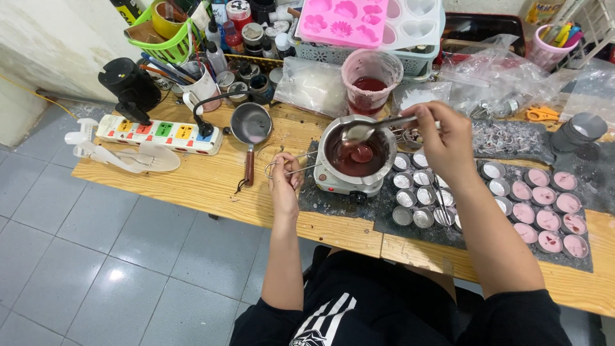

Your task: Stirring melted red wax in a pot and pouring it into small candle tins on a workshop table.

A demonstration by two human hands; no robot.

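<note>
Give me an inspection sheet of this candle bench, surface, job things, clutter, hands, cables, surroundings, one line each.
Surface: wooden table with dark mats under the work, spattered with wax.
Job's things: metal pot of dark red liquid on a small white hotplate; spoon over the pot; empty small metal cups; pink filled cups at the person's right.
Clutter: small saucepan, pink mould tray, stained plastic cup, bottles, plastic bags, orange scissors.
Hands: left hand grips the pot's wire handle; right hand holds the spoon.
Cables: power strip with a plug in it; its cord cannot be traced.
Surroundings: grey tiled floor, white wall at left.
</note>
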